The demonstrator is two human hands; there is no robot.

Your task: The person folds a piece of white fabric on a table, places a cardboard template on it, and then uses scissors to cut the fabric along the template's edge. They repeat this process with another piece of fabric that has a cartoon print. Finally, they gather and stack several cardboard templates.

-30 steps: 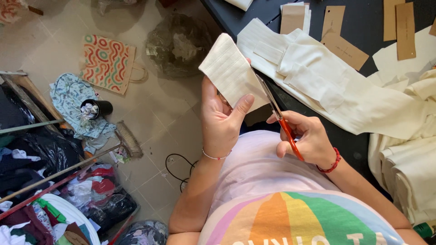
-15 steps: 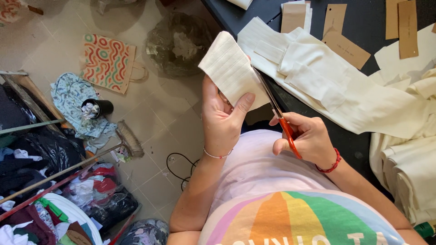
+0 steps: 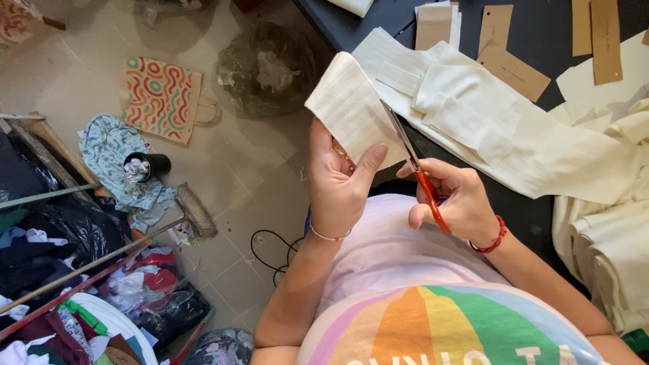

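My left hand (image 3: 340, 186) grips a folded piece of cream ribbed fabric (image 3: 351, 108), thumb pressed on its lower right side. My right hand (image 3: 456, 199) holds red-handled scissors (image 3: 414, 165). Their blades run up along the right edge of the fabric piece. More cream fabric strips (image 3: 500, 128) lie spread on the dark table (image 3: 541, 40) just beyond the scissors. Both hands are held close in front of my chest.
Brown card pattern pieces (image 3: 514, 67) lie on the table. Stacked cream cloth (image 3: 608, 257) sits at the right. On the tiled floor are a patterned tote bag (image 3: 161, 98), a clear plastic bag (image 3: 267, 67), a broom (image 3: 193, 209), a black cup (image 3: 145, 165) and piled clothes (image 3: 61, 270).
The scissors have shifted slightly along the edge of the fabric piece. Both hands stay in nearly the same place.
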